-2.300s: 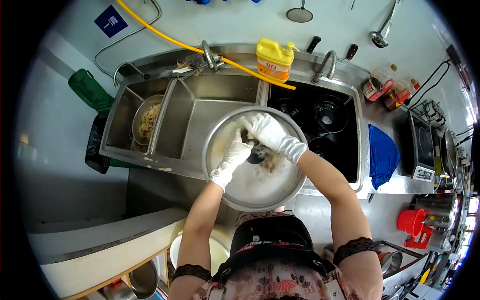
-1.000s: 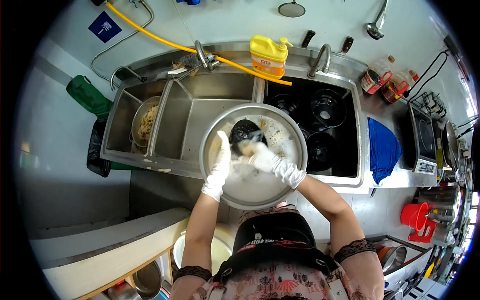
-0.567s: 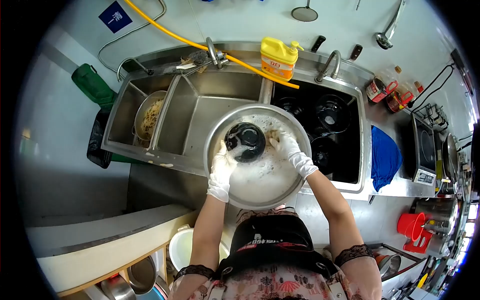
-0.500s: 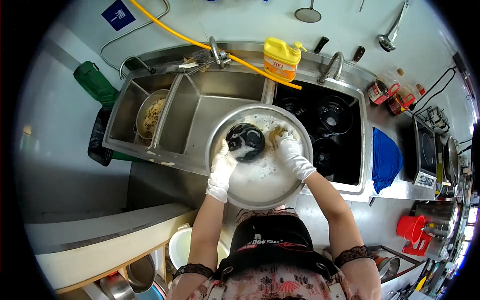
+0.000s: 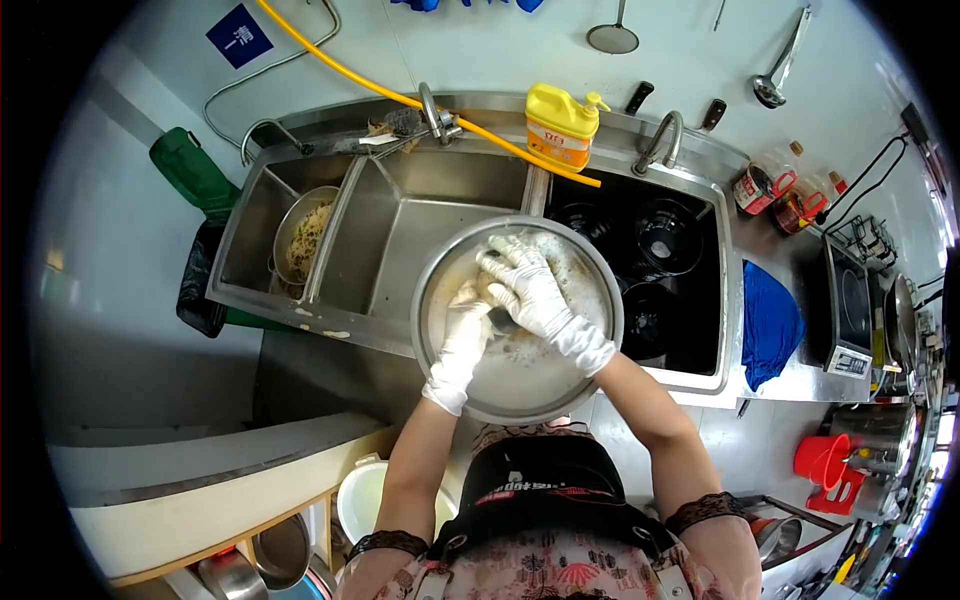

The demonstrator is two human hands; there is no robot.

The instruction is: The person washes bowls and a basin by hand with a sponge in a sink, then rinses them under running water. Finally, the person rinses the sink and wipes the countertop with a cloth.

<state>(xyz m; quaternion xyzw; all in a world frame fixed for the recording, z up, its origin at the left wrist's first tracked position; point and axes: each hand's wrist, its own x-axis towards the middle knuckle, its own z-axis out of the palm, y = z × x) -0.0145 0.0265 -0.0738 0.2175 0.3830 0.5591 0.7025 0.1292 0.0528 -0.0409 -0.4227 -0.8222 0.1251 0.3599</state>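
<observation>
Head view: both gloved hands, left (image 5: 467,335) and right (image 5: 530,285), curl over a dark bowl (image 5: 502,321), mostly hidden beneath them, inside the metal basin (image 5: 429,372); whether they grip it, I cannot tell.

Wrinkled white gloves (image 5: 548,305); pink printed top (image 5: 550,568) with black lace sleeve trim (image 5: 712,508); black apron (image 5: 545,465) bearing white and red lettering (image 5: 530,488)
</observation>
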